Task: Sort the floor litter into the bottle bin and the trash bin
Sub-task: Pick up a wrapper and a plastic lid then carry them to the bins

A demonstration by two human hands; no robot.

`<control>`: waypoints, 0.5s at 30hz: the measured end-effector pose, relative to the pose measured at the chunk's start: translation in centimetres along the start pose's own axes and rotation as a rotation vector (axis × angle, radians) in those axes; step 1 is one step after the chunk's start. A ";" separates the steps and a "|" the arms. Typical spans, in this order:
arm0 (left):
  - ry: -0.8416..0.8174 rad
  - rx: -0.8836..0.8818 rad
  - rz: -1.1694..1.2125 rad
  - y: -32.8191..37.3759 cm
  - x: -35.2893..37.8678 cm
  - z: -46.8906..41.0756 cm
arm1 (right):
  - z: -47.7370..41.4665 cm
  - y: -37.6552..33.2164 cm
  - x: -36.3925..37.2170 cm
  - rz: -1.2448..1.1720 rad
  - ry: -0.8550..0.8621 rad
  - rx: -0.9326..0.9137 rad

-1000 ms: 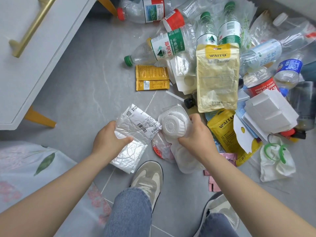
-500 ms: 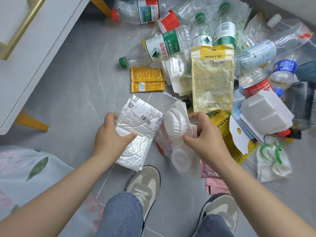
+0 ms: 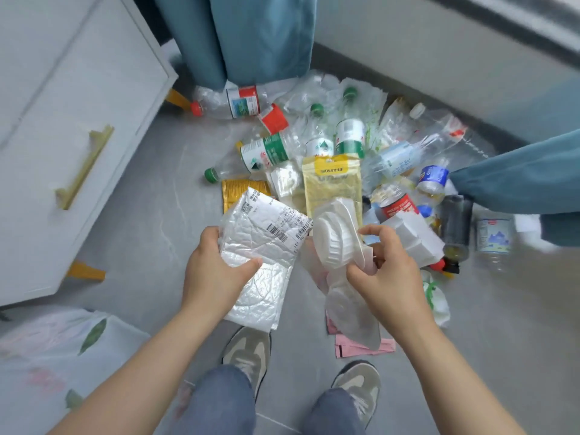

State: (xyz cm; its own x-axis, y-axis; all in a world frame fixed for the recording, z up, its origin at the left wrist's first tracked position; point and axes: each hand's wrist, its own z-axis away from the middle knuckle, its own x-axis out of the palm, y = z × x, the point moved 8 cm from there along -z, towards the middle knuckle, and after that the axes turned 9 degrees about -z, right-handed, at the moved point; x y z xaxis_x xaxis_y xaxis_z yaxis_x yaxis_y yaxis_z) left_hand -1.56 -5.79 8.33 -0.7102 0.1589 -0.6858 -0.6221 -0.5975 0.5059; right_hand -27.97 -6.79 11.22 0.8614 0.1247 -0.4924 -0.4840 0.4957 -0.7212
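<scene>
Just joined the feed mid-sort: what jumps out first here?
At centre, the left hand grips a white mailer bag and the right hand a white moulded plastic tray. Behind them, plastic bottles and a yellow pouch litter the grey floor near a blue curtain.

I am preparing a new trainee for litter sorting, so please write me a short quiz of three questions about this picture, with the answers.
1. True or false: the left hand holds a white padded mailer with a barcode label.
2. What does the right hand grip? A) a green-capped bottle B) a white moulded plastic shell C) a yellow pouch
3. Fill the gap: the bottle lying by the blue curtain has a ___ cap.
Key: 1 true; 2 B; 3 red.
</scene>
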 end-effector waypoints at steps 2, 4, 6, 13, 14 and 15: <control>0.000 0.014 -0.004 3.0 -2.5 1.8 | 1.5 -3.2 -2.7 -0.006 0.001 -0.003; -0.003 0.030 -0.008 6.3 -5.4 4.0 | 3.4 -6.5 -5.8 -0.035 0.010 -0.001; -0.018 0.057 -0.037 9.9 -8.2 6.5 | 5.4 -9.9 -9.4 -0.075 0.033 0.003; -0.054 0.199 -0.056 23.7 -17.7 15.9 | 14.8 -21.5 -23.8 -0.153 0.198 -0.001; -0.062 0.212 -0.058 25.8 -18.8 17.4 | 16.4 -22.7 -25.9 -0.163 0.235 0.010; -0.072 0.230 -0.062 28.1 -20.0 19.1 | 18.3 -24.1 -28.4 -0.183 0.278 0.018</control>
State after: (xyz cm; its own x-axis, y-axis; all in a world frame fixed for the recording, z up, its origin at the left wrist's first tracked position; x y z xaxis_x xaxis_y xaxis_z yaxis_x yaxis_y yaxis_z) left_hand -11.10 -10.72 46.27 -0.6845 0.2502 -0.6847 -0.7183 -0.3915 0.5751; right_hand -37.92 -6.59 51.49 0.8578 -0.2056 -0.4711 -0.3201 0.5034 -0.8026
